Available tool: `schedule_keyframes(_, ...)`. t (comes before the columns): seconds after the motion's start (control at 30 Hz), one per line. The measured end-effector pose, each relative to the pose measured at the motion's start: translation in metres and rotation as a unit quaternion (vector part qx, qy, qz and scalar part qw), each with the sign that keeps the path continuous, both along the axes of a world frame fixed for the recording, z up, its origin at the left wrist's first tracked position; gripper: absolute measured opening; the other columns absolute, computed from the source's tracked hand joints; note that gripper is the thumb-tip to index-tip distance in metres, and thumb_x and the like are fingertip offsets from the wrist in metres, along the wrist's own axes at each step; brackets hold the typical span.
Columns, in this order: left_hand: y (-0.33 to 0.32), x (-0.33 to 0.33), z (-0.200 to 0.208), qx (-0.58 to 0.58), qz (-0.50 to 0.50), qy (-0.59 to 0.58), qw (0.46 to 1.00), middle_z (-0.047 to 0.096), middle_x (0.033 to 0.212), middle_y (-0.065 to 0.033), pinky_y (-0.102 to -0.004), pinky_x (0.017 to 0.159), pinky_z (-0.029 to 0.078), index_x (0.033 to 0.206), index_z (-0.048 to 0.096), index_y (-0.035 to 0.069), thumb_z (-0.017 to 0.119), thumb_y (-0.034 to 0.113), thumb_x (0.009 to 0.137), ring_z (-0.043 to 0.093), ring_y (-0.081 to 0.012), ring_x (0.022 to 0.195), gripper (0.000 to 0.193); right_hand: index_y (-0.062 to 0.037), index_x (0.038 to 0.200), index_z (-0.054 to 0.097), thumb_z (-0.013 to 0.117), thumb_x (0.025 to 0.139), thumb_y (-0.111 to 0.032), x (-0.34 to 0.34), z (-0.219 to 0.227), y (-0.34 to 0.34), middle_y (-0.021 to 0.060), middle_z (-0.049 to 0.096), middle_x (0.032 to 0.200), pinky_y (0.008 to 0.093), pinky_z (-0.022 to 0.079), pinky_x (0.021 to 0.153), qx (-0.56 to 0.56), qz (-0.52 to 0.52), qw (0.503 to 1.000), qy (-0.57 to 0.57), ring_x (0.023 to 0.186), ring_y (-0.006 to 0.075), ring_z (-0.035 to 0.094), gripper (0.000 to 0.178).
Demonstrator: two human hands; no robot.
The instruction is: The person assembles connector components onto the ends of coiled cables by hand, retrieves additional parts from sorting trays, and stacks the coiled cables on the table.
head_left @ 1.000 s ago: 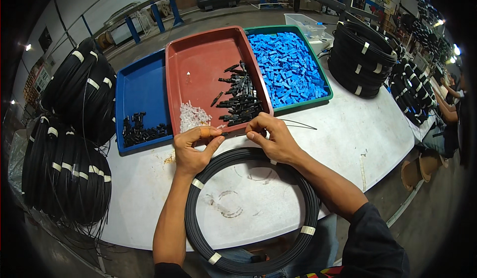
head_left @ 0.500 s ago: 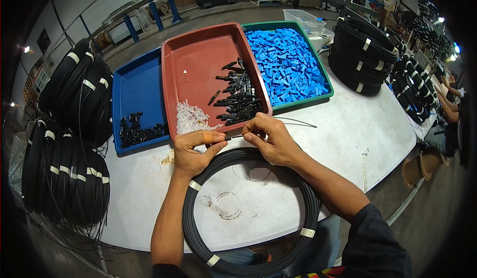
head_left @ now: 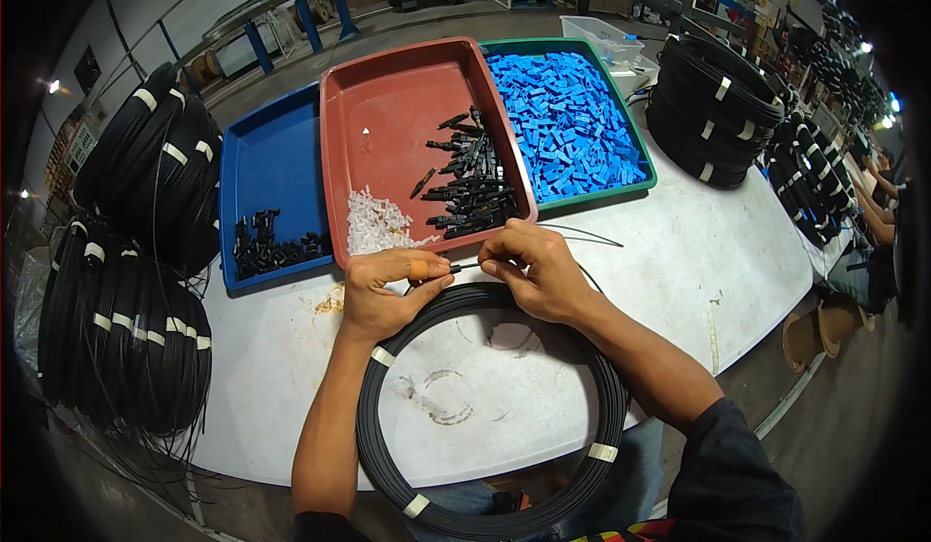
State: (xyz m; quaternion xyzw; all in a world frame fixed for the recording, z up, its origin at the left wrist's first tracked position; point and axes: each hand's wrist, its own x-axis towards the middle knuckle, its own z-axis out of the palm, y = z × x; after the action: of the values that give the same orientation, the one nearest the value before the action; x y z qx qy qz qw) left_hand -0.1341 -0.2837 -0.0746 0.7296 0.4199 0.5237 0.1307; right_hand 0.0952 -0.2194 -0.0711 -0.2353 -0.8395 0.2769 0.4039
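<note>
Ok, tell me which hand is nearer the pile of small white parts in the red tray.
Left. The left hand sits just below the pile of white parts, at the red tray edge. The right hand is farther right, below the black connectors.

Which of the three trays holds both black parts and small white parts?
The red tray, the middle one. The blue tray on its left holds only black parts, and the green tray on its right only blue ones.
</note>
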Motion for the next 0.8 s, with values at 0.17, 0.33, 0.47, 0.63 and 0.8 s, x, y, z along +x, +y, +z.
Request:
schedule_keyframes(0.17, 0.001, 0.003, 0.002, 0.0, -0.021, 0.006, 1.0, 0.079, 0.09, -0.0128, -0.0291, 0.074, 0.061, 0.089, 0.081, 0.002, 0.086, -0.002, 0.075, 0.077, -0.0201, 0.083, 0.015, -0.0014, 0.089, 0.068, 0.075, 0.084, 0.002, 0.0, -0.003, 0.001, 0.0103, 0.065, 0.082, 0.0375, 0.05, 0.066, 0.03, 0.011, 0.999, 0.01, 0.074, 0.0273, 0.065, 0.009)
schedule_keyframes(0.33, -0.005, 0.006, 0.007, -0.048, -0.012, 0.014, 0.999, 0.079, 0.094, -0.0131, -0.0278, 0.07, 0.06, 0.092, 0.081, 0.003, 0.088, -0.001, 0.074, 0.077, -0.0203, 0.082, 0.02, -0.002, 0.089, 0.07, 0.079, 0.081, 0.001, -0.001, -0.002, 0.0, 0.0096, 0.071, 0.083, 0.0363, 0.052, 0.067, 0.043, 0.006, 0.999, 0.017, 0.075, 0.0264, 0.069, 0.013)
schedule_keyframes(0.47, -0.006, 0.01, 0.01, -0.036, 0.007, 0.02, 0.999, 0.079, 0.094, -0.0125, -0.0269, 0.065, 0.058, 0.092, 0.082, 0.003, 0.089, 0.002, 0.074, 0.075, -0.0178, 0.077, 0.019, -0.0029, 0.093, 0.073, 0.082, 0.08, -0.003, -0.001, -0.005, 0.001, 0.0095, 0.073, 0.085, 0.0343, 0.054, 0.07, 0.041, -0.008, 0.999, 0.015, 0.078, 0.0256, 0.071, 0.015)
schedule_keyframes(0.63, -0.007, 0.004, 0.01, -0.042, 0.03, 0.072, 0.996, 0.078, 0.083, -0.0116, -0.0253, 0.062, 0.055, 0.088, 0.081, 0.002, 0.085, 0.003, 0.077, 0.074, -0.0158, 0.07, 0.011, -0.0026, 0.098, 0.074, 0.083, 0.081, -0.006, 0.0, -0.004, 0.001, 0.0099, 0.073, 0.087, 0.0336, 0.055, 0.071, 0.027, -0.018, 0.999, -0.001, 0.082, 0.0258, 0.072, 0.02)
schedule_keyframes(0.8, -0.006, 0.004, 0.007, -0.02, 0.027, 0.07, 0.997, 0.077, 0.079, -0.0107, -0.0266, 0.061, 0.056, 0.085, 0.08, 0.001, 0.083, 0.002, 0.077, 0.074, -0.0166, 0.067, 0.009, -0.0043, 0.11, 0.071, 0.08, 0.083, -0.009, -0.006, 0.004, -0.004, 0.0138, 0.072, 0.103, 0.0385, 0.057, 0.073, 0.097, 0.064, 0.993, -0.003, 0.088, 0.0317, 0.072, 0.029)
